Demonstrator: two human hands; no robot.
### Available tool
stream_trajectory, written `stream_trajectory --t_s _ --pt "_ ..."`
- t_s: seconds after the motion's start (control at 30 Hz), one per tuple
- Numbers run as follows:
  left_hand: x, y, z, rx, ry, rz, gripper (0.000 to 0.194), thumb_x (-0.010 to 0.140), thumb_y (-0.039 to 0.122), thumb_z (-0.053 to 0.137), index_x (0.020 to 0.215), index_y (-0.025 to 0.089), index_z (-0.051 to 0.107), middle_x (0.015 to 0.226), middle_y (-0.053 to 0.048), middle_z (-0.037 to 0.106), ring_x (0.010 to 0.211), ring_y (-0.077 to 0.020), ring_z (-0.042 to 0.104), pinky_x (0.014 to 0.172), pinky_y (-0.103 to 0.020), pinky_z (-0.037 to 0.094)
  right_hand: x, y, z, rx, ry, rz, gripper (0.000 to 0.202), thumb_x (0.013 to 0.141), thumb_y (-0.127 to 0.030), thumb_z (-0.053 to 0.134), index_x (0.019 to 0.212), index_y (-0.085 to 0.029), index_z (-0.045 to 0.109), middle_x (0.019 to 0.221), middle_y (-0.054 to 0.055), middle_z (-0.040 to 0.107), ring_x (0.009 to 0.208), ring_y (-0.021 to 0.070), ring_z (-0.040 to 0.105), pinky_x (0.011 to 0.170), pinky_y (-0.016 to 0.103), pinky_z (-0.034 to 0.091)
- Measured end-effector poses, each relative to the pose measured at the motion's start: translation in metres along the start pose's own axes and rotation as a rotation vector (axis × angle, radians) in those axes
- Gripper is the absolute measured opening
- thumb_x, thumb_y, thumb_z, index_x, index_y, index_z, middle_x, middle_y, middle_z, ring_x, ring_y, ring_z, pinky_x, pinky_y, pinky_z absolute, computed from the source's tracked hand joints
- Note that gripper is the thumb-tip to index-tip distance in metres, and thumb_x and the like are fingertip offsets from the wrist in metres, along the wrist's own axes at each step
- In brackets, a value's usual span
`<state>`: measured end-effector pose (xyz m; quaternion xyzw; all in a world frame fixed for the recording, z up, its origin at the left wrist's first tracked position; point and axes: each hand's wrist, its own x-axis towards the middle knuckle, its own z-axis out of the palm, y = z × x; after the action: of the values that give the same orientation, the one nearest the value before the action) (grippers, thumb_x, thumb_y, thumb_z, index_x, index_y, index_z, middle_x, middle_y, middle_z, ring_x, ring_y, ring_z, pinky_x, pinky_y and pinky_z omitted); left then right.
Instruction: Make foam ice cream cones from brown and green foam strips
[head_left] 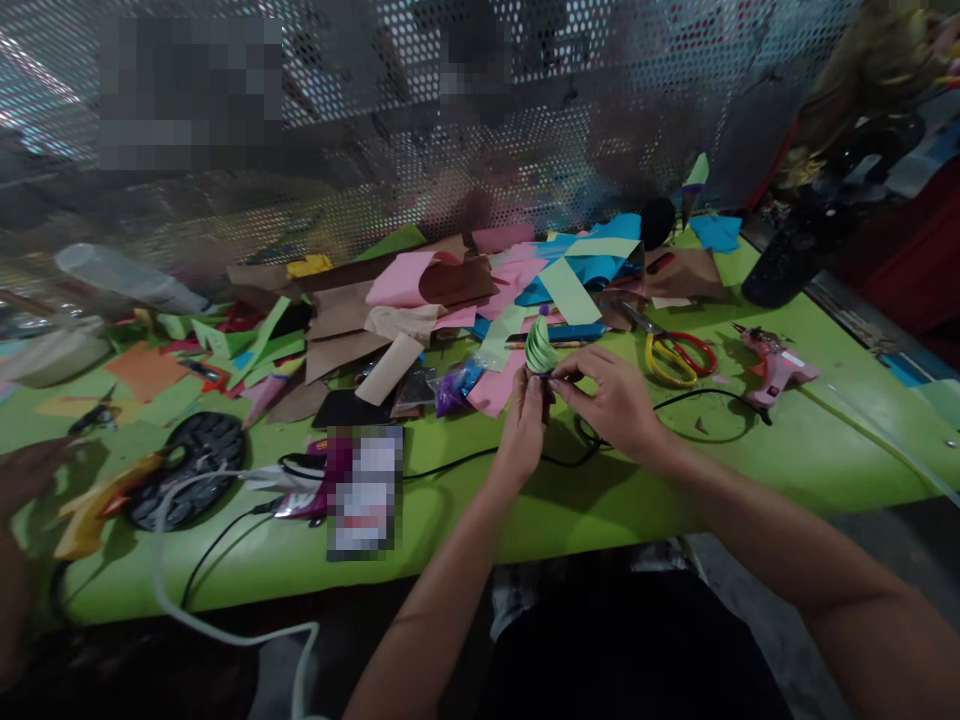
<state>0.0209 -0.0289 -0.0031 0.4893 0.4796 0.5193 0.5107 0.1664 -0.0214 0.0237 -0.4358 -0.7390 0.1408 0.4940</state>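
Observation:
A small cone-shaped piece of green striped paper [540, 348] with a purple tip stands upright above my hands, over the green table [450, 520]. My left hand [525, 415] is closed round its lower end. Close beside it, my right hand [606, 392] pinches at the base of the cone from the right. Whether a separate small part sits between the right fingertips is too small to tell. To the right of the hands lie scissors [679, 358] with red and yellow handles, and a pink glue gun [780, 372].
Pink paper [405, 280], blue paper [615, 235] and brown sheets lie heaped along the back. At left are a yellow glue gun [97, 505], a black round tray [199, 465] and another person's hand [37, 470]. Cables cross the table.

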Motion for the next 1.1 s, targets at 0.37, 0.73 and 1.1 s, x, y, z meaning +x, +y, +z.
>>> stream_trajectory --t_s 0.37,0.73,1.1 --pt "-0.003 0.011 -0.001 -0.034 -0.058 -0.005 0.039 0.095 0.060 0.055 0.091 0.022 0.053 0.071 0.003 0.046 0.063 -0.0109 0.040 0.060 -0.024 0.039 -0.002 -0.004 -0.002 -0.046 0.018 -0.046 0.006 0.090 -0.017 0.069 0.089 -0.022 0.072 0.087 0.005 0.077 0.082 0.0213 0.070 0.075 0.033 0.052" --pt "-0.001 0.001 -0.006 -0.100 -0.169 -0.008 0.045 0.096 0.067 0.045 0.094 0.022 0.049 0.073 0.003 0.043 0.064 -0.0117 0.038 0.061 -0.025 0.039 0.003 -0.005 -0.005 0.060 0.022 -0.009 0.014 0.081 -0.009 0.078 0.086 -0.021 0.070 0.080 0.000 0.076 0.074 0.0168 0.069 0.070 0.028 0.049" --pt "0.002 -0.005 -0.006 -0.173 -0.193 -0.049 0.045 0.095 0.066 0.048 0.092 0.021 0.050 0.072 0.003 0.046 0.061 -0.0105 0.038 0.057 -0.024 0.040 0.003 -0.004 -0.006 0.127 0.047 -0.015 0.013 0.081 -0.012 0.079 0.083 -0.022 0.071 0.079 0.000 0.075 0.075 0.0172 0.068 0.071 0.028 0.050"
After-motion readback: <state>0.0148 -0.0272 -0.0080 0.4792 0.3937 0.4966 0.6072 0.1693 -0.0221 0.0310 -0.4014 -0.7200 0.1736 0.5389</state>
